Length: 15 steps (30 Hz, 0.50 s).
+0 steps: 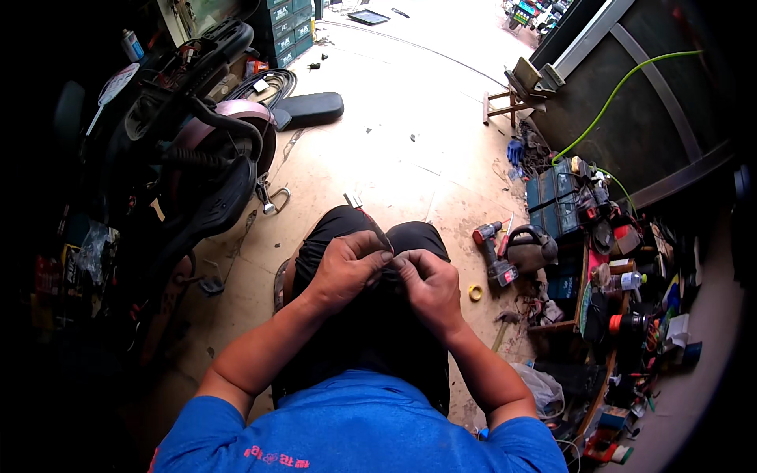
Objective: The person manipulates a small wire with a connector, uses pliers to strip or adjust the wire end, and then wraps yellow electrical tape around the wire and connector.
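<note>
Above my knees, my two hands meet around a thin dark cable (378, 230). Beyond my fingers it runs up to a small end piece (356, 202) with light, metallic-looking parts, and a bit of red wire shows beside it. My left hand (344, 270) is closed, thumb and fingers pinching the cable. Close against it, my right hand (432, 285) pinches at the cable's near end with thumb and forefinger. The fingertips hide the exact spot where they meet.
An electric scooter (217, 181) stands at the left, a black seat (311, 109) on the floor beyond it. To the right lie a cordless drill (495, 254), a yellow tape roll (475, 292) and a hammer (505, 322). Shelves of tools line the right; a wooden stool (512, 102) stands farther off.
</note>
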Motion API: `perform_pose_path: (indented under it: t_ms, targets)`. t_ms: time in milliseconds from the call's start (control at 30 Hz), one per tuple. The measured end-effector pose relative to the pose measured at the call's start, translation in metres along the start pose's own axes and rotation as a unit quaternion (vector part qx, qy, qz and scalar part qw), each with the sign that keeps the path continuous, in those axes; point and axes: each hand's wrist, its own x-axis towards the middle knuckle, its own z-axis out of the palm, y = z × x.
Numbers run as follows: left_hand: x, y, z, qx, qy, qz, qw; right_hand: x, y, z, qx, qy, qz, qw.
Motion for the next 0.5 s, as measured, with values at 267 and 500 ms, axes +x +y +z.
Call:
perform_pose_path:
  t_ms: [267,500]
  targets:
    - [0.003,-0.001,-0.002,-0.01,-0.007,-0.004,1.0,-0.005,0.007,0.001,-0.226,0.111,-0.245,0.936]
    - [0.003,0.001,0.0,-0.023,-0.015,-0.009,1.0,-0.006,0.003,0.008,-0.191,0.082,-0.205,0.956]
